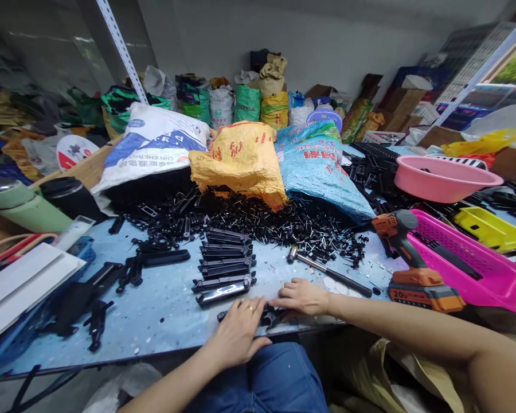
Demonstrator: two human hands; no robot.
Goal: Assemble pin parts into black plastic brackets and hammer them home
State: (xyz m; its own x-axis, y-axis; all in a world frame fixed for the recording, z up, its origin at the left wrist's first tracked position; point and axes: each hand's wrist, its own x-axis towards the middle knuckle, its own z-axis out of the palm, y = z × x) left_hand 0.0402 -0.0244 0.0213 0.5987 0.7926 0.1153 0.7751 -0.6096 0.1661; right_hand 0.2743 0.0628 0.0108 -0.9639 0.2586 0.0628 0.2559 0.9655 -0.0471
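My left hand (239,328) and right hand (303,296) lay over a black part (273,317), grip indiscernible; aligned black pieces (227,267) seemed done; heaped loose fasteners (298,230) seemingly awaited use.

The worktop (150,304) is bright, the wall (348,34) dim, edges stretched.

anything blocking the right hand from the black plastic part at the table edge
Nothing visible: the right hand is right at the black plastic part, with the left hand partly over it. The hammer lies beyond the right hand, not between.
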